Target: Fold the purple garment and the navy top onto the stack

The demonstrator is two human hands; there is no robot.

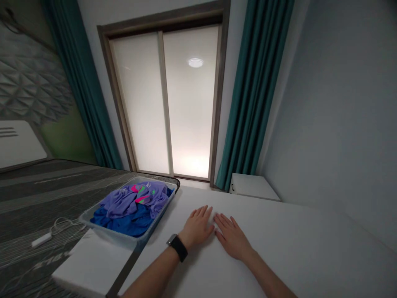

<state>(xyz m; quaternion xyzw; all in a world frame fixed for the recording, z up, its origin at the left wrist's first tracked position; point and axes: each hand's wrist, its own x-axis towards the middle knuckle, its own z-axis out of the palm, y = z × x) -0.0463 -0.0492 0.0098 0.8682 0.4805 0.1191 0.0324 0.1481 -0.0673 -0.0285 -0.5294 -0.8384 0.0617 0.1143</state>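
My left hand (pixel 197 227) lies flat on the white tabletop (pixel 279 244), fingers stretched out and nothing held. A dark-banded watch (pixel 178 247) sits on that wrist. Close beside it, my right hand (pixel 232 238) also rests palm down with its fingers extended. The two hands are nearly touching at the thumbs. Left of them stands a clear plastic bin (pixel 114 238) filled with crumpled clothes. A purple garment (pixel 120 201) with pink and green print lies on top, over a blue garment (pixel 133 221).
The bin partly overhangs a white box (pixel 93 265) on the left. A white power strip (pixel 41 239) with cables lies on the dark striped bedding (pixel 27 194). Behind the table are a white cabinet (pixel 252 185), teal curtains (pixel 257 82) and a frosted sliding door (pixel 192 111).
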